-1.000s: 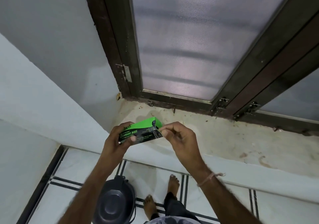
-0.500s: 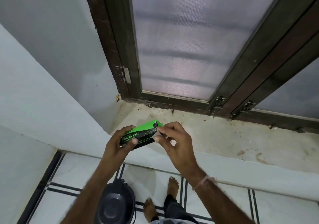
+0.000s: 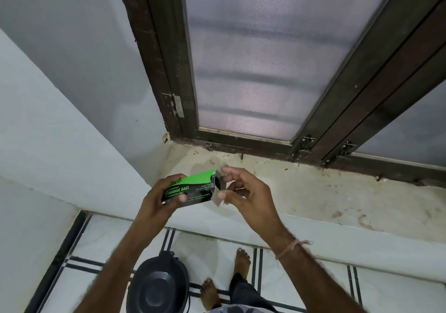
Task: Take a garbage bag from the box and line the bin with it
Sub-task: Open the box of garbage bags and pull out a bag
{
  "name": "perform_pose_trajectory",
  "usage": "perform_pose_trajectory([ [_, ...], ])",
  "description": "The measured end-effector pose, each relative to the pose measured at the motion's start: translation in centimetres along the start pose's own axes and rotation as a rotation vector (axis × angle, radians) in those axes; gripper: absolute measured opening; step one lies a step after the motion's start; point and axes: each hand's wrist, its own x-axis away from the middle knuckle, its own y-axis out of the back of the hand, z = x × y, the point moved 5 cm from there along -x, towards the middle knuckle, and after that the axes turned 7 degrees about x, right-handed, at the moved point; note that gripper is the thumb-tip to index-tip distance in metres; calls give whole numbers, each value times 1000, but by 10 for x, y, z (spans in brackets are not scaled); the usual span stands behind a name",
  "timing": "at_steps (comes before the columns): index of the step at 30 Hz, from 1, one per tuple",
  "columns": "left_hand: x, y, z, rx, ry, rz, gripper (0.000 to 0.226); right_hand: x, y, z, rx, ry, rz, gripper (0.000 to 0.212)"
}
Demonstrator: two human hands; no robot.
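Note:
My left hand (image 3: 158, 198) grips the left end of a small green and black garbage bag box (image 3: 193, 187), held level over the ledge. At the box's right end, my right hand (image 3: 246, 192) has its thumb and curled fingers on the grey end flap (image 3: 217, 200), which stands open. Something dark shows inside the opening. No bag is out of the box. A dark round bin (image 3: 156, 286) with its lid on stands on the floor below my left forearm.
A stained stone ledge (image 3: 313, 192) runs under a dark-framed window with mesh panes (image 3: 265, 59). A white wall (image 3: 48, 119) closes off the left. Two bare feet (image 3: 241, 262) stand on the white tiled floor beside the bin.
My right hand has pulled the box's end flap open and moved slightly right. The left hand keeps the same grip on the box.

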Motion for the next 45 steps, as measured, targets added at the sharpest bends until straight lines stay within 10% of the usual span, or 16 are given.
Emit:
perform_pose_trajectory([
  [15, -2, -6, -9, 92, 84, 169, 42, -9, 4, 47, 772, 415, 67, 14],
  [30, -14, -9, -13, 40, 69, 152, 62, -17, 9, 44, 809, 672, -36, 13],
  [45, -34, -14, -12, -164, -81, 24, 54, -23, 29, -15, -30, -137, -18, 18],
])
